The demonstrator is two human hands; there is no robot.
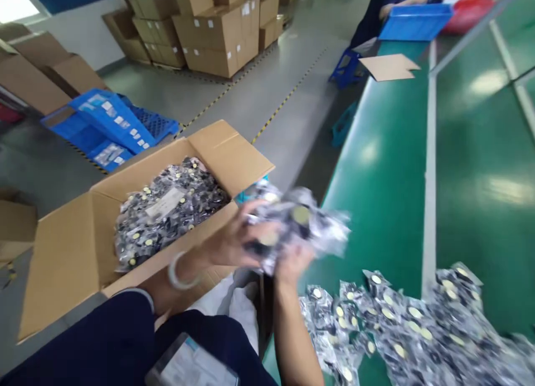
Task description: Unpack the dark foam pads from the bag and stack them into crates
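My left hand [238, 238], with a pale bangle at its wrist, is closed on a bunch of small clear plastic bags [320, 227]. My right hand [292, 262] grips the same bunch from below. Motion blurs the bags; dark parts and round pale-yellow discs show inside. The bunch is held between an open cardboard box [62, 263] on the left and the green bench [387, 180] on the right. Similar bagged parts [171, 177] fill much of the box, with a white label among them. More bagged parts [413, 330] lie heaped on the near end of the bench.
Blue plastic crates [111, 127] rest on the floor behind the box. Stacked cartons [225, 35] stand farther back. A flat cardboard piece [387, 67] lies on the far bench, near a blue bin [416, 23] and another person's hand [387, 10]. Blue stools [346, 68] stand beside the bench.
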